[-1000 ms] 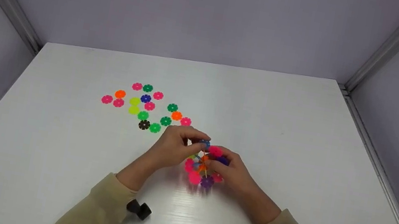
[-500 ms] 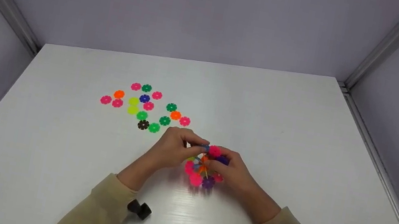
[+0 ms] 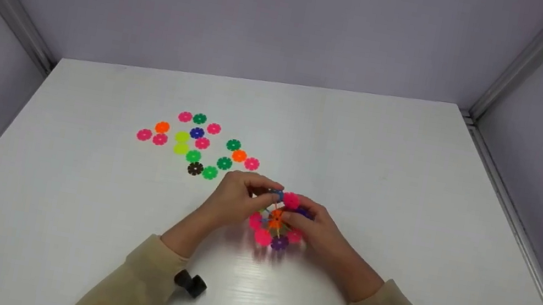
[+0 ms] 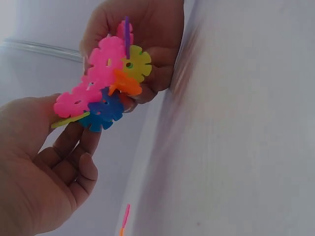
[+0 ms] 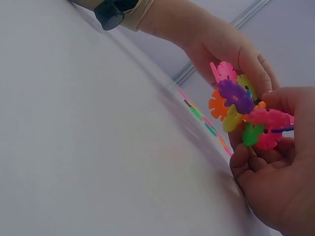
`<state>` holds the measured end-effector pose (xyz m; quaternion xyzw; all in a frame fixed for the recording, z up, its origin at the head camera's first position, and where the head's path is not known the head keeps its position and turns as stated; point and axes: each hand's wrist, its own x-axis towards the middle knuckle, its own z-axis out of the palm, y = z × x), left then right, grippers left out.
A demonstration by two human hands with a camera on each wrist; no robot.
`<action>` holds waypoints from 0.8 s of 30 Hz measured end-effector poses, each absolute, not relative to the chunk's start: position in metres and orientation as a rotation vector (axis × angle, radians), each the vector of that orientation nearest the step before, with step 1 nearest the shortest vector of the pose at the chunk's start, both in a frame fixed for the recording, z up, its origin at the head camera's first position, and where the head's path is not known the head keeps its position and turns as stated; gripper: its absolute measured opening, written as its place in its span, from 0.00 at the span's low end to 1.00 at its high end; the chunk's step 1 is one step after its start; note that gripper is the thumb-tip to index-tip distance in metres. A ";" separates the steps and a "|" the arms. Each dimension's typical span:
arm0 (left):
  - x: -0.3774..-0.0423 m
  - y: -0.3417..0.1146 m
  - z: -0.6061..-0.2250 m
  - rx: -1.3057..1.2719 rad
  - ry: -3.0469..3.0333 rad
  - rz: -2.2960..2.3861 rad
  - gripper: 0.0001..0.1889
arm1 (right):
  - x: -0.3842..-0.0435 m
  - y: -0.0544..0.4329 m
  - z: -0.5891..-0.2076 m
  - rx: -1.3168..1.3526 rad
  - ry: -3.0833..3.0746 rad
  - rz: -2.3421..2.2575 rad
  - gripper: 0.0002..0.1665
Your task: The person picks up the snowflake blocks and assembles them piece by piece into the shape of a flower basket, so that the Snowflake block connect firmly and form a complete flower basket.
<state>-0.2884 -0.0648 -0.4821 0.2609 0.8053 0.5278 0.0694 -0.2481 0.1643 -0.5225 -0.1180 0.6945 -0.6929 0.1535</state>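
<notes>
Both hands hold a cluster of slotted plastic flower discs locked into one another. An orange disc (image 3: 275,219) sits at its middle, with a purple disc (image 3: 279,242) and a pink disc (image 3: 263,237) on the near side. My left hand (image 3: 235,199) pinches a blue disc (image 3: 277,195) between thumb and index finger at the far edge of the cluster. From the other side, my right hand (image 3: 321,234) grips the cluster, its thumb by the orange centre. In the right wrist view, a green disc (image 5: 253,134) shows near the right fingers. The fingers hide part of the cluster.
Loose flower discs lie flat on the white table (image 3: 410,188), beyond and left of the hands. Among them are a brown disc (image 3: 195,168), a dark blue disc (image 3: 197,132) and an orange disc (image 3: 239,156). Grey walls stand behind and at both sides.
The cluster has tilted a little in the hands, so its orange centre shows more. The blue disc has turned slightly at the left fingertips. Both hands keep their hold.
</notes>
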 end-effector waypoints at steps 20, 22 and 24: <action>-0.273 -0.095 -0.479 1.279 2.445 1.445 0.27 | -0.251 0.163 -0.515 -0.005 1.887 -2.117 0.27; -0.273 -0.095 -0.480 1.294 2.447 1.422 0.29 | -0.251 0.164 -0.514 -0.022 1.884 -2.113 0.27; -0.273 -0.094 -0.482 1.309 2.445 1.398 0.31 | -0.251 0.164 -0.515 -0.010 1.881 -2.111 0.28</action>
